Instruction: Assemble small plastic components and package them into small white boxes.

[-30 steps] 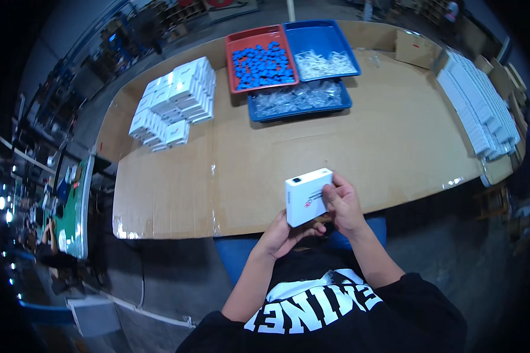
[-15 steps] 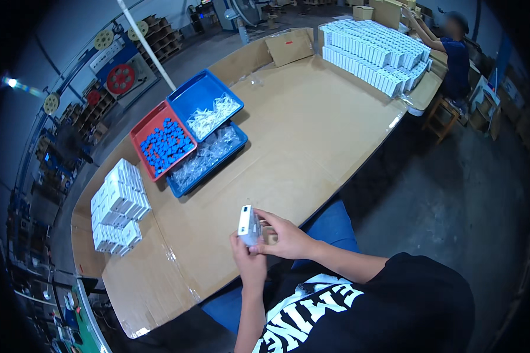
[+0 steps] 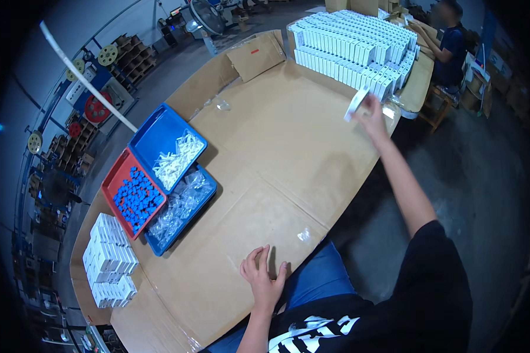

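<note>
Out at the far right, my right hand (image 3: 371, 117) grips a small, flat white box (image 3: 355, 105) by one end. The box is tilted and held just in front of a large block of stacked white boxes (image 3: 353, 50). Close to the table's front edge, my left hand (image 3: 264, 279) is empty, its fingers apart and curved over the cardboard-covered tabletop (image 3: 265, 147). A smaller pile of white boxes (image 3: 109, 256) stands at the left end of the table.
On the left sit a red tray (image 3: 109, 182) of small blue parts, a blue tray (image 3: 153, 132) of white pieces, and a lower blue tray (image 3: 165, 250) of clear plastic pieces. Cardboard walls (image 3: 200, 88) edge the table. Another person (image 3: 447, 50) sits beyond the far right end.
Both hands were together on the box near my body. My left hand has let go of it, while my right hand has carried it far right to the large stack. The view has shifted.
</note>
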Available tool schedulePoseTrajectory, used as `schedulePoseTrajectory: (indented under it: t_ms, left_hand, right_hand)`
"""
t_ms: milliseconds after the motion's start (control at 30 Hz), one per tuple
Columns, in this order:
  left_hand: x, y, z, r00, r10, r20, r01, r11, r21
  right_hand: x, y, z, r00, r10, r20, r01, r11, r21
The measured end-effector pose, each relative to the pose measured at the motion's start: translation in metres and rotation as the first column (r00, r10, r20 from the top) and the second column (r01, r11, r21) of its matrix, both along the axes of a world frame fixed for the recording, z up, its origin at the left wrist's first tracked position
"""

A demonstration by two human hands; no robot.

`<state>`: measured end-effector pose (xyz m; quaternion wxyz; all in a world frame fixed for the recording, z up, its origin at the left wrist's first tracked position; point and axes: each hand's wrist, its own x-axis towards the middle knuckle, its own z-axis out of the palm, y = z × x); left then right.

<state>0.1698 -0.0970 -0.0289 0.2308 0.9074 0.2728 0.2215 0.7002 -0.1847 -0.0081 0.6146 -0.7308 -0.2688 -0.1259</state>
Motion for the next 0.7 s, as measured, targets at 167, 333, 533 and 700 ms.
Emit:
schedulePoseTrajectory:
  t_ms: [167, 333, 533, 700]
  left_hand:
    - [0.02, 0.002, 0.003, 0.995, 0.098, -0.032, -0.097, 0.995, 0.032]
    - [0.027, 0.002, -0.002, 0.987, 0.092, -0.133, -0.091, 0.996, 0.012]
    - [0.025, 0.005, -0.005, 0.98, 0.109, -0.169, -0.107, 0.994, 0.02]
    - [0.027, 0.006, -0.006, 0.973, 0.105, -0.204, -0.106, 0.994, 0.005]
  right_hand:
    - [0.173, -0.002, 0.043, 0.969, -0.246, -0.002, 0.246, 0.969, -0.017]
    - [0.289, -0.02, 0.036, 0.959, -0.282, -0.032, 0.274, 0.949, -0.157]
    - [0.33, -0.003, 0.024, 0.91, -0.384, -0.154, 0.334, 0.902, -0.274]
    - [0.337, 0.006, 0.007, 0.957, -0.289, -0.036, 0.28, 0.946, -0.161]
